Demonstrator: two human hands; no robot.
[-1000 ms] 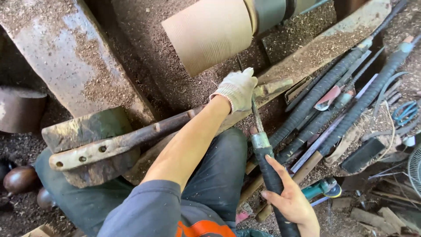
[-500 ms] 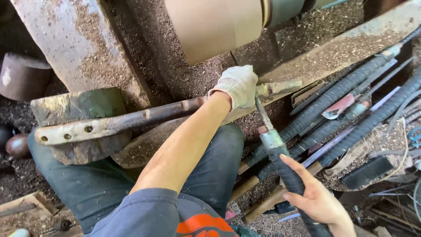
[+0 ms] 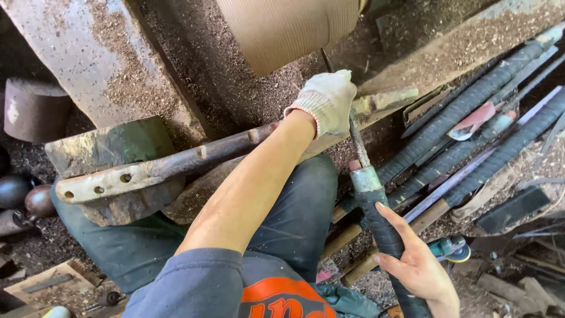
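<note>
Since a moment ago the bare right hand (image 3: 415,268) has slid higher up the turning tool (image 3: 376,218), nearer its metal collar, fingers wrapped on the black-taped handle. The gloved left hand (image 3: 326,101) is clamped on the steel shank at the tool rest (image 3: 176,168) — tip up near the pale wooden cylinder (image 3: 288,29).

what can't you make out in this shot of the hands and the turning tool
Head view only:
- Tool tip: hidden behind the gloved left hand.
- Turning tool handle end: cut off by the bottom edge, past the bare right hand.
- Wooden cylinder: top cut off by the upper edge.
- Left fingers: hidden in the glove.
</note>
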